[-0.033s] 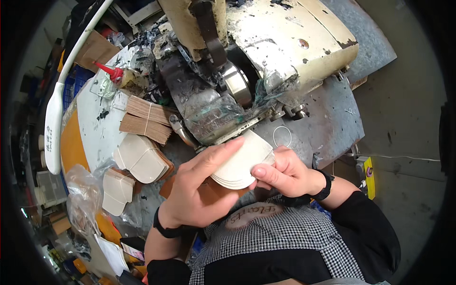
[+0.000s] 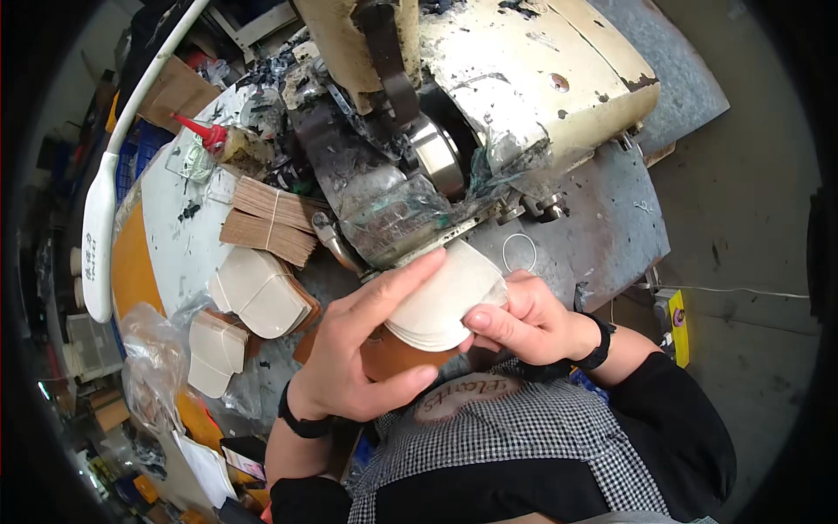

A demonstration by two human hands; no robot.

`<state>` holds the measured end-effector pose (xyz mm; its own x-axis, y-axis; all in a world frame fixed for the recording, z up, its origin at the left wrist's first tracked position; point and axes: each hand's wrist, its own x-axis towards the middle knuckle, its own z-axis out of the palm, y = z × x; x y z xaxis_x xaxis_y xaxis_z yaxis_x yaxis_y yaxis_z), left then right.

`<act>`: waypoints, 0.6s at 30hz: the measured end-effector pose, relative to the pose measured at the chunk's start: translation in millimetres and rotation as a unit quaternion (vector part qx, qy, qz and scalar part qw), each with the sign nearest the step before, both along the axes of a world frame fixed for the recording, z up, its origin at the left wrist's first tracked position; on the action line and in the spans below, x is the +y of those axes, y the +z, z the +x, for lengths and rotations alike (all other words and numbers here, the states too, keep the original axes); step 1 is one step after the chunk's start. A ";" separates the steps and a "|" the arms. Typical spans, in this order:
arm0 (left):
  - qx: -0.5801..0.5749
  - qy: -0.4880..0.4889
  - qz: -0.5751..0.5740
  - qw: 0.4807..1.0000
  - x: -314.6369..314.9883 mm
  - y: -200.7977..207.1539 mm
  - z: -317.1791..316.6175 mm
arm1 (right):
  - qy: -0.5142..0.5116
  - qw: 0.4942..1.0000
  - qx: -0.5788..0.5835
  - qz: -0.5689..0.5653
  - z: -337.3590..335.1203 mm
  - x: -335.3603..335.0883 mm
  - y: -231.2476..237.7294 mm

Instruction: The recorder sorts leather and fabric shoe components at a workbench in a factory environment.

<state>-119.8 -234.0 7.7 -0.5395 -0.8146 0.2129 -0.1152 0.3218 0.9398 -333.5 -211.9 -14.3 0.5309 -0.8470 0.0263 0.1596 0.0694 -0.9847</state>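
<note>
A stack of cream-coloured, round-ended flat pieces (image 2: 449,301) is held between my two hands, its lower edges slightly fanned. My right hand (image 2: 532,323) pinches the stack's right edge, thumb on top and fingers beneath. My left hand (image 2: 358,345) cradles the left side, index finger along the upper edge and thumb spaced away below; its other fingers are partly hidden. Brown material (image 2: 406,356) shows under the stack near the left thumb. Just beyond the hands stands a worn cream machine (image 2: 524,79) with a shiny metal wheel (image 2: 436,157).
Left of my hands lie a banded bundle of brown strips (image 2: 266,218) and two banded stacks of cream pieces, one larger (image 2: 257,293) and one smaller (image 2: 216,349). A loose ring (image 2: 519,251) rests on the metal table (image 2: 602,210). A white lamp arm (image 2: 100,227) hangs at far left.
My left thumb has moved slightly down, away from the stack, showing more of the brown material. The stack has shifted very slightly; my right hand stays in nearly the same place.
</note>
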 end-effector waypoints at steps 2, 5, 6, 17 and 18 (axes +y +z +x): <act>0.139 0.009 0.168 0.976 3.9 -10.9 7.9 | 0.003 1.000 0.003 -0.021 1.9 -2.4 4.3; 0.106 0.127 0.218 0.962 0.4 -13.9 5.3 | -0.003 0.999 -0.018 -0.042 5.7 -2.6 4.1; 0.082 0.177 0.245 0.950 -0.8 -18.4 6.1 | -0.010 1.000 -0.025 -0.011 6.7 -3.1 4.7; 0.055 0.254 0.234 0.937 -17.1 -7.8 -5.9 | -0.048 0.975 -0.109 0.187 15.7 -5.6 9.9; 0.055 0.258 0.232 0.936 -17.9 -7.8 -6.8 | -0.056 0.974 -0.115 0.186 16.6 -8.3 10.9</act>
